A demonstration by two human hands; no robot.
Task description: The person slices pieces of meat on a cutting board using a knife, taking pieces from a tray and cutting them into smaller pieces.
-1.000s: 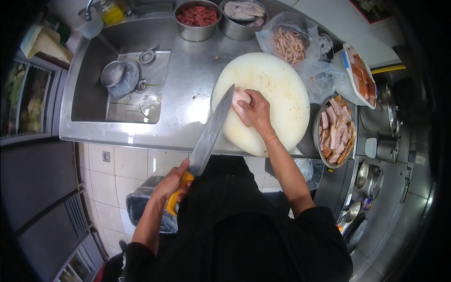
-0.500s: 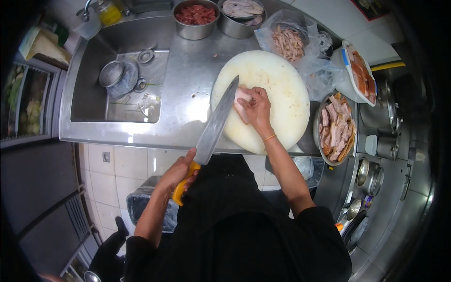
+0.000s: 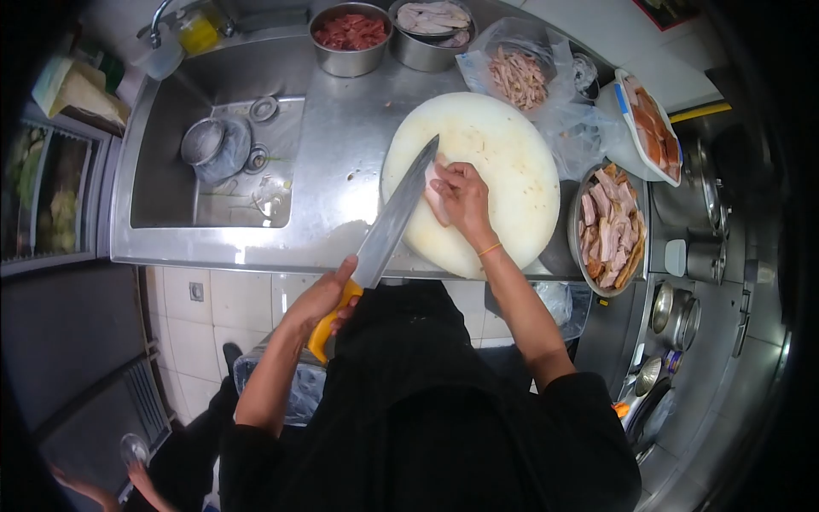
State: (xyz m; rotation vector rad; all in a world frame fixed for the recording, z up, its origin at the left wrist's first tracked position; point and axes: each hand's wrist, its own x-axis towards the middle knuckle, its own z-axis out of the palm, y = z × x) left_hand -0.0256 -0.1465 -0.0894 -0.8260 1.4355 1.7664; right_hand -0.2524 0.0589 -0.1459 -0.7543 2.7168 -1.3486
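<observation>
Near the board's front left, my left hand (image 3: pixel 322 300) is closed round the yellow handle of a large knife (image 3: pixel 394 213). Its long blade points up and away, with the tip over the round white cutting board (image 3: pixel 512 224). A pale piece of meat (image 3: pixel 436 201) lies on the board just right of the blade. My right hand (image 3: pixel 466 198) is closed on that meat from the right, its fingers curled and partly hiding it. Whether the blade touches the meat I cannot tell.
Right of the board stand a metal bowl (image 3: pixel 575 224) of cooked meat strips and a white tray (image 3: pixel 631 152) of meat. Behind are a plastic bag (image 3: pixel 556 53) of strips and a metal pot (image 3: pixel 351 62) of red meat. A sink (image 3: pixel 205 243) is left; another person's hand (image 3: pixel 141 480) shows lower left.
The view has shifted slightly. At lower left the other person has come further into view, arms now showing. My hands, the knife and the meat keep nearly the same places.
</observation>
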